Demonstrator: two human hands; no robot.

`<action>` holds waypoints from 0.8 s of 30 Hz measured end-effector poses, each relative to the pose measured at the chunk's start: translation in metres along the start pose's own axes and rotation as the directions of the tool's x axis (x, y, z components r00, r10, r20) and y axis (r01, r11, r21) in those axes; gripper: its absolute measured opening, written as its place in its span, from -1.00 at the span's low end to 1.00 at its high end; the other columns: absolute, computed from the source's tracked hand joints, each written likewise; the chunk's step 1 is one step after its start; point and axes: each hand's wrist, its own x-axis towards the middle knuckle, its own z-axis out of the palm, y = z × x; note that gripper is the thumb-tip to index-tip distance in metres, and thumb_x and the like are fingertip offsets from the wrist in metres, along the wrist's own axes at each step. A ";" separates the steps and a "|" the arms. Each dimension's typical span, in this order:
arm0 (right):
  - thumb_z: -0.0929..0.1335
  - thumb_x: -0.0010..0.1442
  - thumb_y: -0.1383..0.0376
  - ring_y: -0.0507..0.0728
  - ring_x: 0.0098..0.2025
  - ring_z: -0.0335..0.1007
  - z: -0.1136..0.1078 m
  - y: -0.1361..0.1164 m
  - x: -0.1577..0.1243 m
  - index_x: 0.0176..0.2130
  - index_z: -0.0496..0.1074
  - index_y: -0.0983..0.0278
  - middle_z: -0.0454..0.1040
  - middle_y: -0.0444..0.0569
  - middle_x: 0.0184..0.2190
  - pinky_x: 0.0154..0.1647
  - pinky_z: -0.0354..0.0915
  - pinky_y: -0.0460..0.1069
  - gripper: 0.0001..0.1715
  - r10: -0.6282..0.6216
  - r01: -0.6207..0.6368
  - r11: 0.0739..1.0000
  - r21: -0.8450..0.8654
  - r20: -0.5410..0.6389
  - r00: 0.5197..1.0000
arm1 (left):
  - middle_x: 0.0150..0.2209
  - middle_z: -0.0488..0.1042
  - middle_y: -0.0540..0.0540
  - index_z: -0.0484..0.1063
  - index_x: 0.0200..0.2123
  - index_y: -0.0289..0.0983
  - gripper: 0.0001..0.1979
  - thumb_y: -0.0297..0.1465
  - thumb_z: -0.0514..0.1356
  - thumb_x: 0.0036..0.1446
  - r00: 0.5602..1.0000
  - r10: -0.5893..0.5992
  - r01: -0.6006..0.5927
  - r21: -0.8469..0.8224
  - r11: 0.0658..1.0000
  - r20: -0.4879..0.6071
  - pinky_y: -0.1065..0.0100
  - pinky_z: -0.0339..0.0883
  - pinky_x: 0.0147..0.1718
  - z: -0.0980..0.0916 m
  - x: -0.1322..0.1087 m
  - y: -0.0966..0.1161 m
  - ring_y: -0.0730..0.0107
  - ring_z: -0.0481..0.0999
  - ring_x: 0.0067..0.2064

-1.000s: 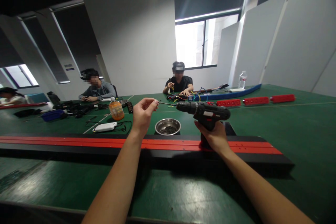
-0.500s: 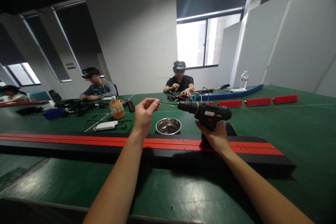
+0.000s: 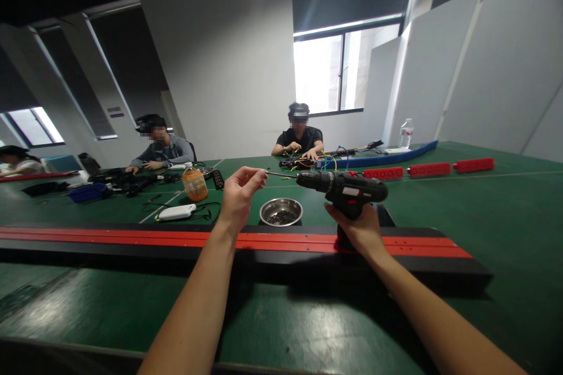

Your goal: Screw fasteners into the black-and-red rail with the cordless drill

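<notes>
Right hand (image 3: pixel 359 228) is wrapped firmly around the grip of a black cordless drill (image 3: pixel 352 187), which is held up to the right of the metal bowl (image 3: pixel 269 208) and higher than it in view. The drill lies on its side-to-side axis: its body is on the bowl's right, and its chuck and long thin bit (image 3: pixel 281 174) point left, across the view above the bowl. Left hand (image 3: pixel 240 190), raised on the bowl's left, has its thumb and forefinger pinched together on the bit's tip, the other fingers curled in; whether a small screw is between them is too small to tell. So the two hands face each other along the bit's line, the left at its tip, the right well behind the chuck. The bit is close to level, dipping only slightly towards the chuck.

Inside the bowl is a layer of small dark pieces (image 3: pixel 282 218), probably screws. Just on the near side of the bowl, a long black and red beam (image 3: pixel 176 238) runs crosswise on the green table (image 3: pixel 505 217). To the bowl's left lie a white device (image 3: pixel 176 212) with a cable and, farther off, a bottle of orange liquid (image 3: pixel 194 184). Beyond the bowl, a co-worker (image 3: pixel 303 139) sits at a bundle of wires (image 3: pixel 334 161); three red blocks (image 3: pixel 428 169) line up to the bowl's far right.
</notes>
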 end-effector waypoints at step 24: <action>0.51 -0.08 0.04 0.27 -0.33 0.58 -0.111 0.011 0.021 -0.29 0.61 0.20 0.64 -0.04 -0.40 -0.36 0.39 0.00 -0.62 0.072 0.153 0.781 -0.606 0.331 0.941 | -0.15 0.64 -0.18 0.63 -0.23 -0.19 -0.74 -0.30 0.13 0.20 0.872 -0.337 -0.205 0.890 0.407 0.355 0.28 0.34 -0.15 -0.022 -0.020 -0.116 0.14 0.58 -0.15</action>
